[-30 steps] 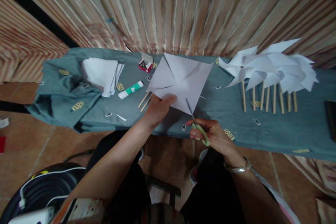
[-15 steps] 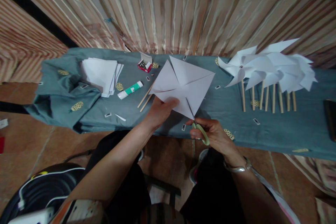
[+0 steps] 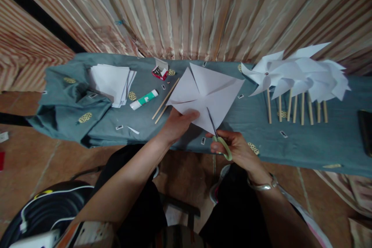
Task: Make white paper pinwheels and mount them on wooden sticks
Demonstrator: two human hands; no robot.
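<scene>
A square sheet of white paper (image 3: 219, 85) is held up over the cloth, with slits running from its corners toward the middle. My left hand (image 3: 178, 124) pinches its near left edge, thumb on top and the other fingers hidden below. In my right hand (image 3: 232, 147) are scissors (image 3: 222, 145) with pale green handles. Their blades lie at the near corner of the paper, pointing toward its middle. Two wooden sticks (image 3: 165, 100) lie on the cloth just left of the paper.
Left on the cloth (image 3: 261, 139) are a stack of white paper (image 3: 110, 83), a glue stick (image 3: 144, 99) and a small red box of metal pins (image 3: 160, 70). White paper pinwheels (image 3: 305, 73) on sticks lie to the right. A dark object (image 3: 365, 131) sits at the right edge.
The paper has shifted slightly to the right, its right corner swinging outward, and more of the two sticks shows. The hands and scissors have barely moved.
</scene>
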